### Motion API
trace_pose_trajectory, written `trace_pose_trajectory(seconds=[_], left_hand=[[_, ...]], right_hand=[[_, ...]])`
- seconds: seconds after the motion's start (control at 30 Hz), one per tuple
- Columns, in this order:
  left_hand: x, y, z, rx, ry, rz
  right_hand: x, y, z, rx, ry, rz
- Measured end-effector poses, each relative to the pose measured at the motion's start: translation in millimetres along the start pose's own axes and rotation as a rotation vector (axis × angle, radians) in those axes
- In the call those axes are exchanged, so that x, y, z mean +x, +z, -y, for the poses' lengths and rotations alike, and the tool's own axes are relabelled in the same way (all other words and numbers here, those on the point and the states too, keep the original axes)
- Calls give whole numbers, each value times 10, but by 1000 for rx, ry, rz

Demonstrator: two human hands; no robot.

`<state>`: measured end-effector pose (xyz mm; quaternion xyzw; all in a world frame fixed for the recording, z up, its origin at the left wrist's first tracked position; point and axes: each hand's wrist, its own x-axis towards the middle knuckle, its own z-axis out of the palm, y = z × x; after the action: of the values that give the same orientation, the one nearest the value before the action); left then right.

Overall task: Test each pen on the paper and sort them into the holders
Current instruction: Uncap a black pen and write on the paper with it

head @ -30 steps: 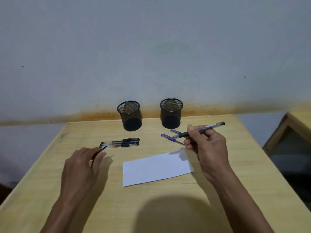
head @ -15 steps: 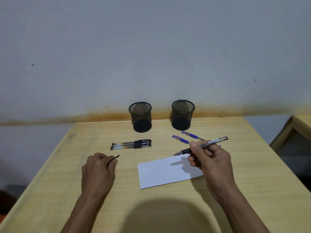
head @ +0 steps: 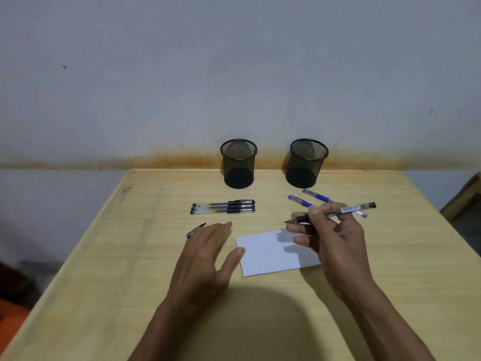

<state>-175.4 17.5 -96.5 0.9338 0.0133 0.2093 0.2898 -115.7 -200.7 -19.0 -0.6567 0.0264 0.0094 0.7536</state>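
Head: right hand (gripping pen)

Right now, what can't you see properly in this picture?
All in the head view:
- Paper: its right part is hidden behind the right hand; no marks show on the visible part.
- Held pen: label print too small to read.
- Blue pens: right ends partly hidden behind the hand.
- Pen cap: partly behind the left hand.
- Holders: dark mesh; the bottoms are unclear.

Plain room, wooden desk, stained wall
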Motion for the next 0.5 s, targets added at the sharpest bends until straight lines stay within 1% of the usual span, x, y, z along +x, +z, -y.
trace_pose_trajectory(seconds=[0.07,0.2,0.37,0.5], left_hand=[[-18,53,60,42,45,50],[-23,84,85,134,132,72],[3,62,74,223,112,142],[4,65,97,236,86,192]], right_hand=[[-16,104,-27,-88,-61,24],[29,307,-112,-193,-112,99],[124,486,-305,-376,-102,196],[169,515,-510,-416,-30,212]])
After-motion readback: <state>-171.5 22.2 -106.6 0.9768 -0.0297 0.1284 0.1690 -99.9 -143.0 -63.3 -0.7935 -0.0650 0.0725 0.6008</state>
